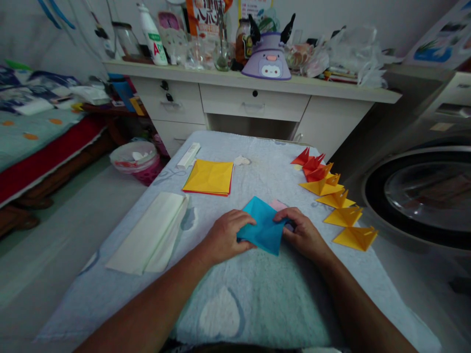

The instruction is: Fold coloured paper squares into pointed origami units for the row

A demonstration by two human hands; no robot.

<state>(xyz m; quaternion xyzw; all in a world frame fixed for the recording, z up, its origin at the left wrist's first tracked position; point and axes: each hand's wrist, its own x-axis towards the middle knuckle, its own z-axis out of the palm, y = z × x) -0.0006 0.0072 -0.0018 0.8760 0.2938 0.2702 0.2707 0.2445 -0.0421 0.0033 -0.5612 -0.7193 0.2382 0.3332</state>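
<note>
Between my two hands is a blue sheet of folding paper (262, 224), tilted so that one corner points away from me. My left hand (230, 235) pinches its left edge, thumb below and fingers on top. At the right corner my right hand (300, 230) grips the paper between thumb and bent fingers. A bit of pink paper (277, 204) shows behind the blue sheet. Farther off to the left lies a stack of square paper (210, 176), yellow on top with red edges beneath. Along the right side runs a row of folded yellow paper pieces (355, 238) and red ones (312, 166).
A folded white cloth or paper (150, 233) lies left of my hands, with a small white box (189, 156) beyond it. The table has a patterned cloth (221, 314). Behind stands a white cabinet (253, 100); a washing machine (423, 171) is at right, a bin (136, 159) at left.
</note>
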